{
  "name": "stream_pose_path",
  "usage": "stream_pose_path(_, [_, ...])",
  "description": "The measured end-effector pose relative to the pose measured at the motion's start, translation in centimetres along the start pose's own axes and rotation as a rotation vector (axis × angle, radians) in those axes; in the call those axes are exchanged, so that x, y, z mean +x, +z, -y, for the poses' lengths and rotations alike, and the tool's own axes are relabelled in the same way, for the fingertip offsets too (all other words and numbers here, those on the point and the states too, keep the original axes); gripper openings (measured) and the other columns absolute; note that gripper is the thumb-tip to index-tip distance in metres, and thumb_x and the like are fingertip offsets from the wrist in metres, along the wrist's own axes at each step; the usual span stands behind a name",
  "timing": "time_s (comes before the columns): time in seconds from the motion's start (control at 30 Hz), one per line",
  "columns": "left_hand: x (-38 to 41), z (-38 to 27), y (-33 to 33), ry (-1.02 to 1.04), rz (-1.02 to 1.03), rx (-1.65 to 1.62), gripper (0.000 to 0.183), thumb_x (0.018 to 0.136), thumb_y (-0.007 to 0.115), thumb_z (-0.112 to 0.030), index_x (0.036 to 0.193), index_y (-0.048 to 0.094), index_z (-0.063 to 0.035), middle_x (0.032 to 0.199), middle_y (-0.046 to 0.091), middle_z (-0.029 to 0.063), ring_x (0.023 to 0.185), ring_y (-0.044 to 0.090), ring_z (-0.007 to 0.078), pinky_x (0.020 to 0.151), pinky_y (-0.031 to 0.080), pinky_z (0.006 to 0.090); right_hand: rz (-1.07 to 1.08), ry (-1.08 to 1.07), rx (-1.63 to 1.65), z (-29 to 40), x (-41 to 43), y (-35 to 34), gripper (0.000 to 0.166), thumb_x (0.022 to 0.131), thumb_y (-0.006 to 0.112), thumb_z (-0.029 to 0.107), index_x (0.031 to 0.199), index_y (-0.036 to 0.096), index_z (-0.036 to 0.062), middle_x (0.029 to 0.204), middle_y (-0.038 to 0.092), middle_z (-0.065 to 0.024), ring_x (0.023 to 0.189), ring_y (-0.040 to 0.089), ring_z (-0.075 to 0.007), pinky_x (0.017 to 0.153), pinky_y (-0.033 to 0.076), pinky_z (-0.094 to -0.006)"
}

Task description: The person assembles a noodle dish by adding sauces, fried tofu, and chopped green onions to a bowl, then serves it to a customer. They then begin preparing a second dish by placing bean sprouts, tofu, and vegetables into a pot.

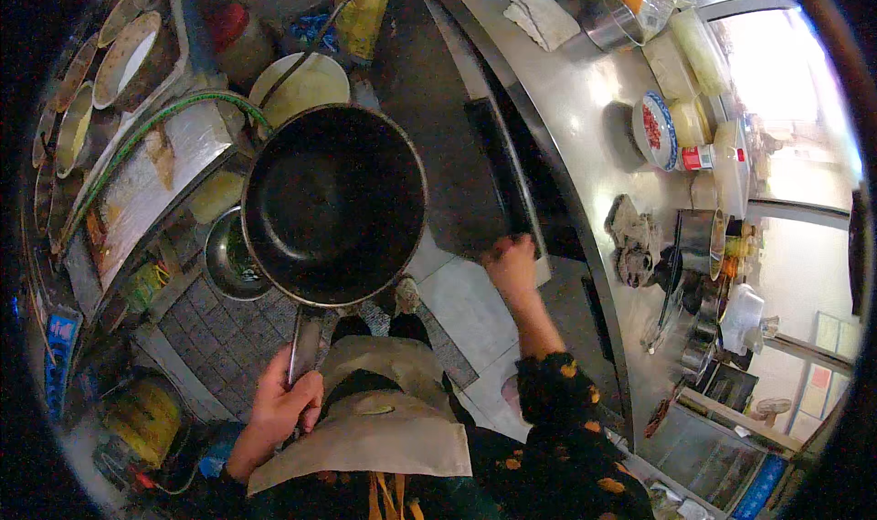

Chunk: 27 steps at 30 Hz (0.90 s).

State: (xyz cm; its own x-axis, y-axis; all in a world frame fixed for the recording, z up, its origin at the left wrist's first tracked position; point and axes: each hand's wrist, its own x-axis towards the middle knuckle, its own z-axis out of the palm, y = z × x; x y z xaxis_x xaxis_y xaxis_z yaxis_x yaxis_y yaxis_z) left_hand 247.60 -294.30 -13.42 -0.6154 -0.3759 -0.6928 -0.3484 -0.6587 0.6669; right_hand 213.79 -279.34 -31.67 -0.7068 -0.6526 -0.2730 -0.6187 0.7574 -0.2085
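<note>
My left hand is wrapped around the metal handle of a deep dark frying pan. The pan hangs level over the floor in front of me, and no food shows inside it. On the other side, my right hand is curled at the edge of a dark door or drawer front below the steel worktop. Its fingers are blurred and partly hidden. A beige apron covers my lap.
A steel bowl and a pale bucket stand low beyond the pan. A green hose crosses the left-hand counter, near several round containers. The worktop bears a patterned bowl with red pieces, rags and a steel pot.
</note>
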Motion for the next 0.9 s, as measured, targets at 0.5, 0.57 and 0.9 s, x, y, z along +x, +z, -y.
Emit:
stream_pose_path(0.5, [5.3, -1.2, 3.4, -0.097, 0.156, 0.111, 0.030, 0.084, 0.049, -0.013, 0.111, 0.039, -0.0027, 0.055, 0.044, 0.0005, 0.035, 0.039, 0.0071, 0.032, 0.031, 0.0224, 0.293, -0.890, 0.696, 16.5, -9.3, 3.1, 0.037, 0.069, 0.058, 0.015, 0.105, 0.056, 0.0064, 0.123, 0.044, -0.0117, 0.113, 0.042, -0.0280, 0.093, 0.035, -0.0359])
stream_pose_path(0.57, [7.4, 0.2, 3.8, -0.104, 0.179, 0.104, 0.034, 0.085, 0.050, -0.017, 0.113, 0.038, -0.0025, 0.056, 0.044, 0.0008, 0.036, 0.040, 0.0073, 0.033, 0.032, 0.0224, 0.656, -0.592, 0.428, 12.9, -7.6, 2.2, 0.036, 0.070, 0.060, 0.016, 0.105, 0.056, 0.0086, 0.111, 0.052, -0.0147, 0.097, 0.052, -0.0320, 0.080, 0.043, -0.0344])
stream_pose_path(0.9, [22.6, 5.8, 6.8, -0.200, 0.144, 0.056, 0.037, 0.085, 0.051, -0.025, 0.113, 0.038, -0.0051, 0.057, 0.045, 0.0023, 0.037, 0.040, 0.0080, 0.033, 0.032, 0.0238, -0.292, -0.135, 0.311, -11.3, 15.4, 4.7, 0.026, 0.083, 0.049, 0.015, 0.108, 0.052, 0.0063, 0.115, 0.047, -0.0145, 0.109, 0.043, -0.0292, 0.091, 0.035, -0.0359])
